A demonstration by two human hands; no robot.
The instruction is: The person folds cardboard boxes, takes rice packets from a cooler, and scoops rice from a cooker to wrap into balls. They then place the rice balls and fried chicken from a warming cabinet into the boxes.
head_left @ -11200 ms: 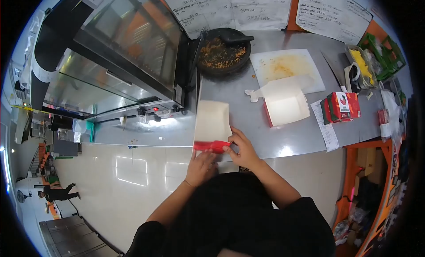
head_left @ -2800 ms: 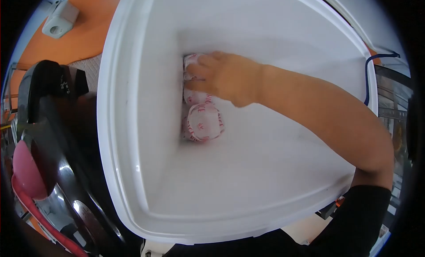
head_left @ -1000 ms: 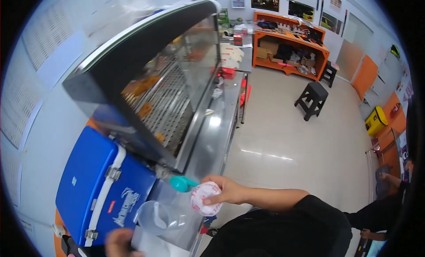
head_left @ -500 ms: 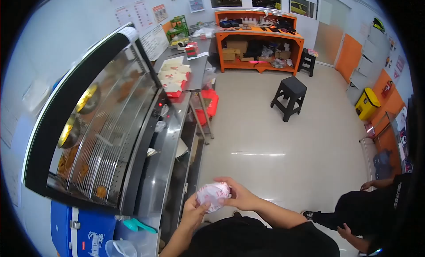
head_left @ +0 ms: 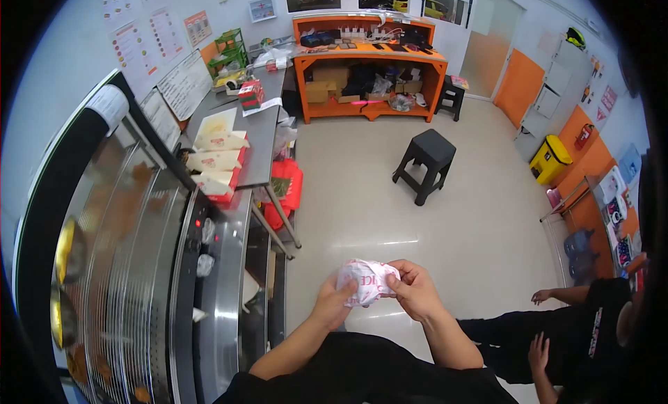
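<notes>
A round bundle (head_left: 366, 281) in white paper with red print is held up in front of my body, above the floor. My left hand (head_left: 332, 301) grips its left side, the thumb pressed on the paper. On the right side my right hand (head_left: 415, 290) pinches the wrapping between thumb and fingers. What is inside the paper is hidden. To the left stands a glass display cabinet (head_left: 132, 265) with wire racks and brown food pieces, beside a metal counter (head_left: 226, 292).
Open red and white boxes (head_left: 221, 169) rest on a metal table (head_left: 259, 136). A black stool (head_left: 428, 157) stands on the floor, with an orange shelf unit (head_left: 372, 112) behind. At right is another person in black (head_left: 557, 331), near a yellow bin (head_left: 550, 159).
The view has turned left and shifted. Both hands and the wrapped bundle appear further right and higher, and the bundle has been turned. The other person's hands have moved.
</notes>
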